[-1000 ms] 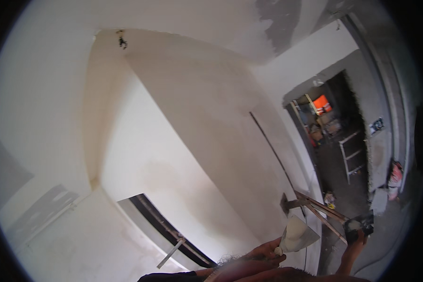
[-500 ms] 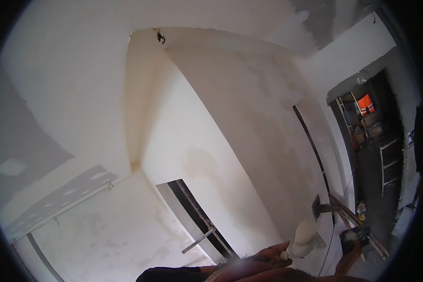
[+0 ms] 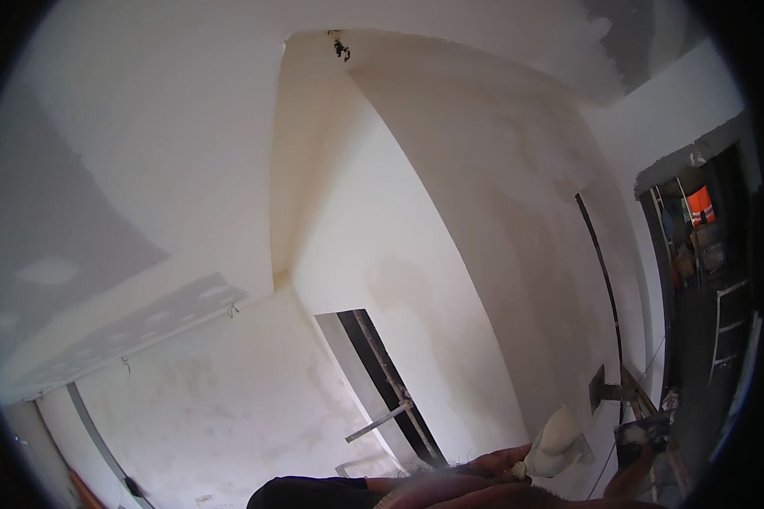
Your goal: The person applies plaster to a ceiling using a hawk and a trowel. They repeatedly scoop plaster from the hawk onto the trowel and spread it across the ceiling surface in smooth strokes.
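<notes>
At the lower edge, my left hand [image 3: 499,462] is closed, palm side partly hidden, on a flat plastering blade [image 3: 584,452] that bears a smooth heap of cream-white plaster [image 3: 558,433]. A small lump of plaster [image 3: 519,469] sticks at its fingers. To the right, my right hand [image 3: 632,479] grips a filling knife with a wide dark blade [image 3: 645,431], smeared with white; its handle is hidden. The two tools are apart. My left arm, in a black sleeve [image 3: 314,492], crosses the lower middle.
Patchy plastered walls [image 3: 509,195] and a ceiling [image 3: 170,76] with grey areas surround me. Loose wires [image 3: 339,47] hang overhead. A narrow opening [image 3: 382,373] has a bar across it. At right, a dark doorway [image 3: 696,271] shows a ladder-like frame [image 3: 726,331] and an orange garment [image 3: 700,206].
My view has turned left, so the walls, opening and doorway sit farther right in the picture. Both hands keep their holds; the right hand and its knife appear slightly lower.
</notes>
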Action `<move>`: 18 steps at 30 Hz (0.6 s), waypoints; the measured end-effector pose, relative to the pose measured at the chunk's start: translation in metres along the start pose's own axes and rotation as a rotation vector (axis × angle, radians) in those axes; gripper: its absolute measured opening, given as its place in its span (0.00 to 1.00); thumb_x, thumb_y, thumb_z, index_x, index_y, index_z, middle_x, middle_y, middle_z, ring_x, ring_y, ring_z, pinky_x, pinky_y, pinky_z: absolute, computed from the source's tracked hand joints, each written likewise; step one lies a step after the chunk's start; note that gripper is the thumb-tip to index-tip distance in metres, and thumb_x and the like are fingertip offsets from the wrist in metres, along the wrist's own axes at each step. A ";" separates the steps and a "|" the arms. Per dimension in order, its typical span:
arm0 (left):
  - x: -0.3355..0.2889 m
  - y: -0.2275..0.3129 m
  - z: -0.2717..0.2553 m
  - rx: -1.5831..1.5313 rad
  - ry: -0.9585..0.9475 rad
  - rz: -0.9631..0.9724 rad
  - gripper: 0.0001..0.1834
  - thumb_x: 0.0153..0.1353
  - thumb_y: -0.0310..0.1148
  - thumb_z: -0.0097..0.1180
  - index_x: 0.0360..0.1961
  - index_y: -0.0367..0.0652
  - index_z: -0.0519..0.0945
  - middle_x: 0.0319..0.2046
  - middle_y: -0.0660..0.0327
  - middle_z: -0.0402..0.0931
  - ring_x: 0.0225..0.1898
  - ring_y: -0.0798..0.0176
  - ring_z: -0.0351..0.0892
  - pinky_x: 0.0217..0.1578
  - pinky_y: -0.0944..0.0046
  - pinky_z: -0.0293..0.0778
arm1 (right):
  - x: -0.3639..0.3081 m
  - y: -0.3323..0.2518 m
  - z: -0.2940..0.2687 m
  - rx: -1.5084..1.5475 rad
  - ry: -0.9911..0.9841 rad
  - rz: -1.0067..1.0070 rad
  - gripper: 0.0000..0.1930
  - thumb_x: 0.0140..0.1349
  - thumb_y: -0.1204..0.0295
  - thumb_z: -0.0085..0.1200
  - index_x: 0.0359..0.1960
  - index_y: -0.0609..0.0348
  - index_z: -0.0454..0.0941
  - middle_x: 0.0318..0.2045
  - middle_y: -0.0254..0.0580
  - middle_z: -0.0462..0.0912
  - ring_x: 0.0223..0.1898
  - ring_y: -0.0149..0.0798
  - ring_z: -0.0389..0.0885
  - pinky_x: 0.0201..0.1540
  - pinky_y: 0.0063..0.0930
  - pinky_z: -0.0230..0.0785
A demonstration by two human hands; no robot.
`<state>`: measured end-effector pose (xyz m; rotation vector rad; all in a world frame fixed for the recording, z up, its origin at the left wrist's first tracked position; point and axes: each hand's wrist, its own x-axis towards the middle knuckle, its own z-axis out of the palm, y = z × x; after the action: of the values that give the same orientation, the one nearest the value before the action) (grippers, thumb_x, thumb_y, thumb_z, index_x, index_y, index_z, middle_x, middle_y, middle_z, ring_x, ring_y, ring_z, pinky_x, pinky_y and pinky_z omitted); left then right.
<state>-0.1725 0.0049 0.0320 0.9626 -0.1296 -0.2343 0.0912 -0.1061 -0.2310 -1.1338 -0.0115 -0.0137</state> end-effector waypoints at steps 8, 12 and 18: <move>0.002 0.006 0.009 0.021 -0.120 -0.031 0.53 0.51 0.29 0.60 0.77 0.41 0.47 0.54 0.56 0.73 0.32 0.68 0.73 0.34 0.70 0.70 | -0.011 -0.016 -0.010 -0.125 0.008 -0.122 0.17 0.70 0.74 0.47 0.58 0.57 0.76 0.53 0.61 0.79 0.53 0.59 0.77 0.56 0.51 0.70; 0.006 0.001 -0.009 -0.014 -0.169 -0.074 0.52 0.53 0.30 0.61 0.77 0.42 0.48 0.50 0.60 0.73 0.31 0.71 0.71 0.31 0.71 0.68 | -0.033 -0.051 -0.038 0.298 0.091 0.001 0.19 0.67 0.69 0.50 0.58 0.57 0.74 0.51 0.49 0.78 0.50 0.46 0.78 0.54 0.40 0.71; 0.024 0.009 0.003 -0.045 -0.146 -0.183 0.45 0.55 0.30 0.59 0.73 0.46 0.52 0.39 0.55 0.71 0.21 0.69 0.66 0.15 0.70 0.64 | -0.091 -0.129 -0.082 0.553 0.241 -0.100 0.23 0.61 0.70 0.53 0.60 0.59 0.70 0.47 0.39 0.78 0.46 0.37 0.79 0.50 0.32 0.72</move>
<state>-0.1487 0.0010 0.0415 0.9129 -0.1693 -0.4741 -0.0020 -0.2344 -0.1502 -0.5719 0.1355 -0.2230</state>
